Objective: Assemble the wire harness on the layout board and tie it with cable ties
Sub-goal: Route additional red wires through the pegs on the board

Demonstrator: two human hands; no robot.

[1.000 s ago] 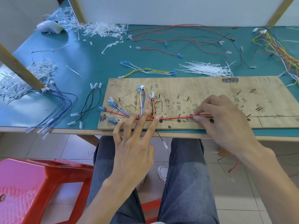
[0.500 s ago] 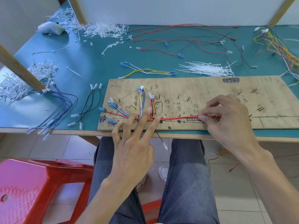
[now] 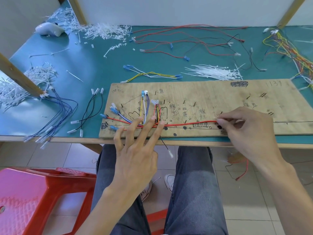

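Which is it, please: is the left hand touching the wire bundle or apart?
Touching: head view shows left hand pressing its fingertips on the wire bundle.

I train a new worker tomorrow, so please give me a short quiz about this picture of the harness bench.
1. True or false: the left hand presses the harness wires onto the layout board with straight fingers.
2. Which wires does the right hand pinch? A blue; B red wires; C black.
3. Fill in: the long white cable ties lie ____ the board, on the green table.
Key: 1 true; 2 B; 3 beyond.
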